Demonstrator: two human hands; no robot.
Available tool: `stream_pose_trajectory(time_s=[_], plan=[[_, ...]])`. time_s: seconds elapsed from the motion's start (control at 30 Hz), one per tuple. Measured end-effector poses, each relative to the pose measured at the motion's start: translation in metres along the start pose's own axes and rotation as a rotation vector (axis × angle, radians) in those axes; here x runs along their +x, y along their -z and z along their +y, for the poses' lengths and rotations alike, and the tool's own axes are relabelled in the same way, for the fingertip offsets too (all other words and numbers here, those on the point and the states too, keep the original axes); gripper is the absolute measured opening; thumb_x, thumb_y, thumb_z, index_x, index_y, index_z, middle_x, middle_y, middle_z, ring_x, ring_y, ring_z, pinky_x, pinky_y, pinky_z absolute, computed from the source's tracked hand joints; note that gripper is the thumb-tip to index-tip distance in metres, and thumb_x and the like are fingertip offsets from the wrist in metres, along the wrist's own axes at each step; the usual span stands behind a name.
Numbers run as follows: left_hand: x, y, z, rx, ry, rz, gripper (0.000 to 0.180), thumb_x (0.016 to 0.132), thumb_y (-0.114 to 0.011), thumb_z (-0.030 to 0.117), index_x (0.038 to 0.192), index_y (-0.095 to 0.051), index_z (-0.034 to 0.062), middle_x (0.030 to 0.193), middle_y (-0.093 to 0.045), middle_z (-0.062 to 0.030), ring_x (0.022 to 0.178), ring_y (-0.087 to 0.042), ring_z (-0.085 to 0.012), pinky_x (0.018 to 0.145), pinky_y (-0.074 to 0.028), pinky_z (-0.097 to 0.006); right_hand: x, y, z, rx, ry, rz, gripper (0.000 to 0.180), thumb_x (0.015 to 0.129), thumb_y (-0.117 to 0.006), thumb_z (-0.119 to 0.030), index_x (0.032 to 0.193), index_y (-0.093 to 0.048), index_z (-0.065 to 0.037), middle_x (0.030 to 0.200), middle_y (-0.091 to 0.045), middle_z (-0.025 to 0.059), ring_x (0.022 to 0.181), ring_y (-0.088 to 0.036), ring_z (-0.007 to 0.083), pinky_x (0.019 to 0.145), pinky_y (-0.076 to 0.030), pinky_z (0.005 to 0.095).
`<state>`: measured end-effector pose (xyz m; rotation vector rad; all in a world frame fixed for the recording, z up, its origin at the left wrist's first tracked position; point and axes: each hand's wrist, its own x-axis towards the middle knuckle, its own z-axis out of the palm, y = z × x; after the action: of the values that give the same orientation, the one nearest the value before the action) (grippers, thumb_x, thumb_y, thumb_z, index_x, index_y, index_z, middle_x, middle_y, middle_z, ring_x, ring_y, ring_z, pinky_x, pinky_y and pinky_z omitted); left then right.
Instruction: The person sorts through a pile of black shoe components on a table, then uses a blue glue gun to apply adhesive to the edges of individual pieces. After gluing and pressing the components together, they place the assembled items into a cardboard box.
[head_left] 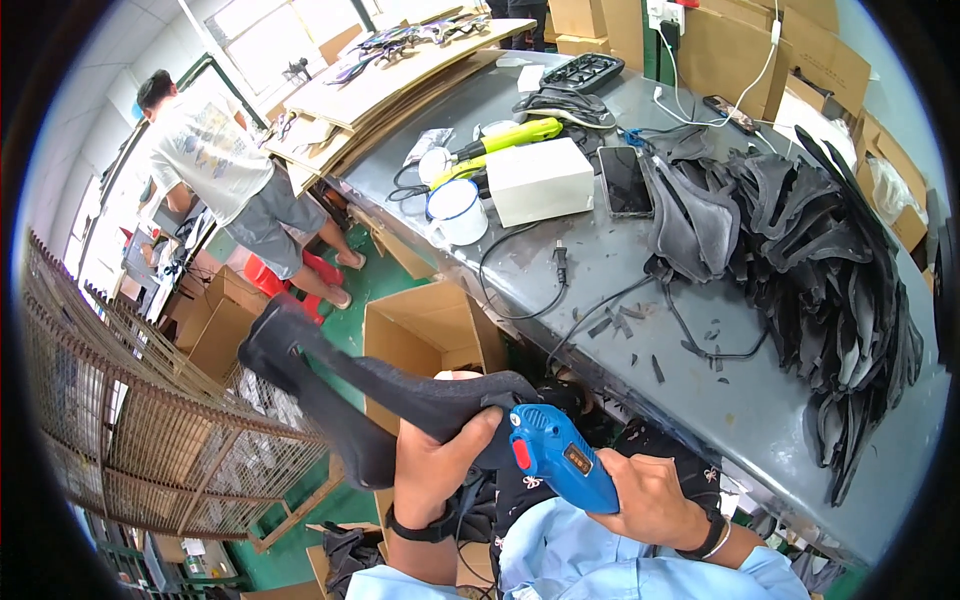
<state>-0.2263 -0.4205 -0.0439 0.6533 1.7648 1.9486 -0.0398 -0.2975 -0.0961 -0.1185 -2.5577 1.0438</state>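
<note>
My left hand (437, 462) grips a long black padded piece (330, 370) that curves away to the left over the floor. My right hand (650, 495) holds a blue handheld tool (553, 455) with a red button, its nose pressed against the black piece just beside my left thumb. Both forearms come in from the lower edge; a dark band sits on each wrist.
A grey worktable (740, 400) to the right carries a heap of black padded pieces (820, 250), a white box (540, 180), a white mug (458, 212), a phone (625, 180), cables and scraps. An open cardboard box (420, 335) stands below. A wire rack (130, 400) is left; a person (225, 170) stands beyond.
</note>
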Motion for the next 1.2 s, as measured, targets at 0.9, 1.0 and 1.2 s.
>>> stream_pose_trajectory(time_s=[0.9, 1.0, 1.2], plan=[[-0.010, 0.001, -0.097, 0.040, 0.035, -0.464, 0.033, 0.085, -0.061, 0.003, 0.118, -0.055, -0.0006, 0.116, -0.059, -0.0162, 0.108, -0.057, -0.0212, 0.089, -0.048, -0.030, 0.013, 0.015, -0.018, 0.376, -0.007, 0.007, 0.067, 0.067, -0.082, -0.020, 0.116, -0.043, 0.005, 0.091, -0.064, 0.0175, 0.075, -0.068, 0.0271, 0.066, -0.053, 0.0325], [-0.013, 0.005, -0.106, 0.128, -0.008, -0.593, 0.041, 0.083, -0.066, 0.007, 0.121, -0.051, -0.0008, 0.117, -0.058, -0.0175, 0.112, -0.054, -0.0220, 0.093, -0.045, -0.034, 0.020, 0.025, -0.020, 0.279, 0.046, 0.049, 0.066, 0.067, -0.083, -0.019, 0.114, -0.043, 0.004, 0.086, -0.066, 0.0140, 0.075, -0.069, 0.0219, 0.067, -0.053, 0.0300], [-0.028, -0.020, -0.051, -0.497, 0.247, -0.631, 0.049, 0.086, -0.060, 0.018, 0.126, -0.037, 0.0025, 0.112, -0.051, -0.0068, 0.100, -0.053, -0.0161, 0.088, -0.043, -0.031, 0.020, 0.009, -0.001, 0.263, -0.052, 0.245, 0.067, 0.065, -0.080, -0.015, 0.117, -0.043, 0.004, 0.083, -0.062, 0.0179, 0.070, -0.065, 0.0338, 0.061, -0.052, 0.0365]])
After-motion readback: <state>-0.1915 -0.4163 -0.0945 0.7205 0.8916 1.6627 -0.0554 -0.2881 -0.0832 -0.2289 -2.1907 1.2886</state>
